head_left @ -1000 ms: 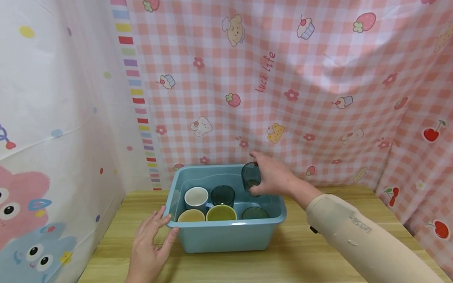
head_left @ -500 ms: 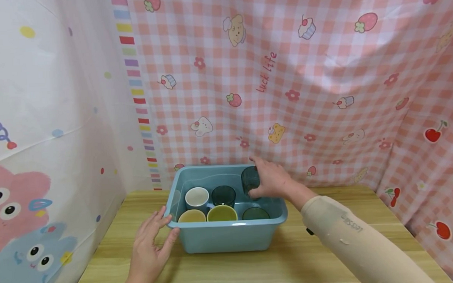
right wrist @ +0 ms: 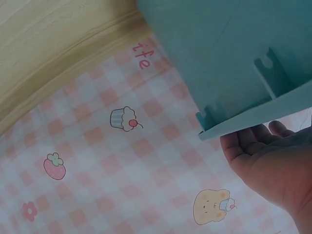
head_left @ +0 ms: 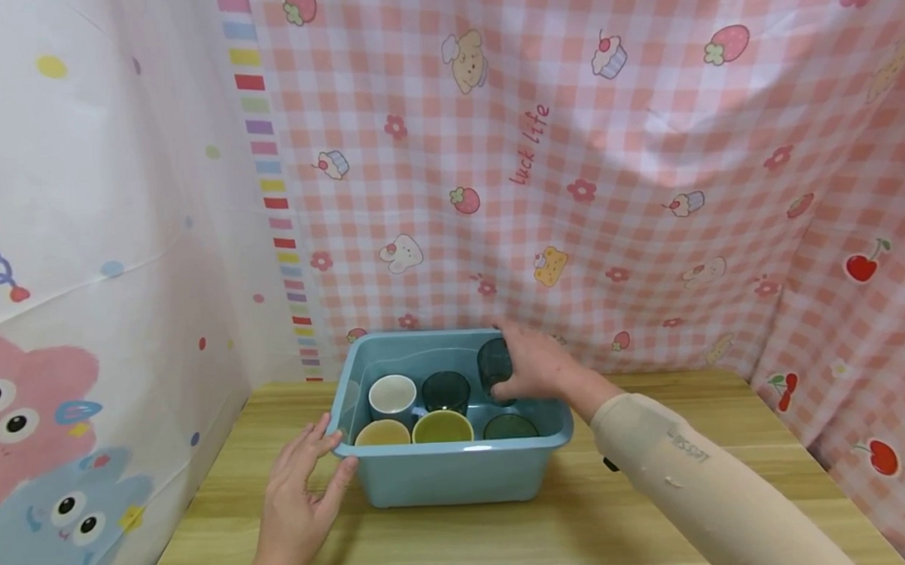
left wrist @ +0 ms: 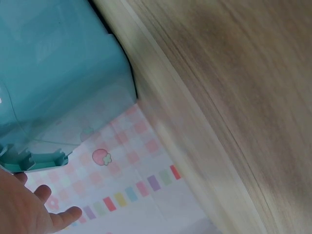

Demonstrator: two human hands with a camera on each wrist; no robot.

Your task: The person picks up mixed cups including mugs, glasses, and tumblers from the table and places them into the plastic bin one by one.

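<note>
A blue plastic basin (head_left: 452, 475) stands on the table, with several cups inside. At its back right, my right hand (head_left: 539, 364) grips a dark glass cup (head_left: 495, 371), which is lowered partly below the rim. Standing in the basin are a white cup (head_left: 392, 395), another dark glass cup (head_left: 445, 391), a yellow cup (head_left: 383, 433), an olive-green cup (head_left: 443, 427) and a dark green glass cup (head_left: 511, 428). At the basin's left front corner rests my left hand (head_left: 298, 491), fingers spread against the rim. The right wrist view hides the held cup behind the basin wall.
The wooden table (head_left: 625, 509) extends to both sides and in front of the basin. Close behind it hangs a pink checked cloth (head_left: 433, 150). A white printed cloth (head_left: 173, 201) hangs on the left, and more checked cloth closes off the right side.
My right hand has moved down and slightly left, lowering the dark glass cup deeper into the basin. My left hand stays in place at the rim.
</note>
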